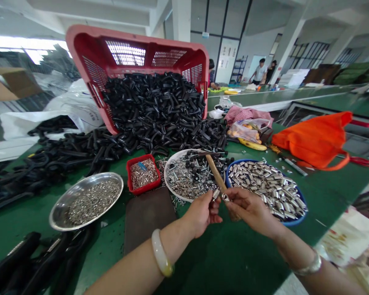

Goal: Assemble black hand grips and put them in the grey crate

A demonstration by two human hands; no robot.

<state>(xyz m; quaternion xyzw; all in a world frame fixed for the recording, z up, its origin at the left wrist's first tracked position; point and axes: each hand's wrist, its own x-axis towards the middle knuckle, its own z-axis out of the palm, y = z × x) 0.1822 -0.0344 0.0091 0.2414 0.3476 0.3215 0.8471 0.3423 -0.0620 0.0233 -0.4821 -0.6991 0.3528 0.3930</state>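
Observation:
My left hand (pixel 200 214) is closed, pinching a small ribbed metal piece that looks like a spring (pixel 215 194) between thumb and fingers. Close beside it, my right hand (pixel 249 208) pinches a small shiny metal part (pixel 224 197) with a hole in its end; its exact kind is unclear. Behind both hands, a wooden-handled hammer (pixel 215 174) lies across a white plate (pixel 168 180) of screws, washers and black-headed bolts. At the right, a blue-rimmed basin (pixel 301 220) holds many short metal sleeves.
A red crate (pixel 138 37) lies tipped, spilling black plastic handles (pixel 153 102) over the green table (pixel 233 258). Nearer are a red tray (pixel 144 190) of small pins, a steel dish (pixel 59 225) and a dark flat pad (pixel 149 217). An orange bag (pixel 313 137) and bananas (pixel 252 144) sit right.

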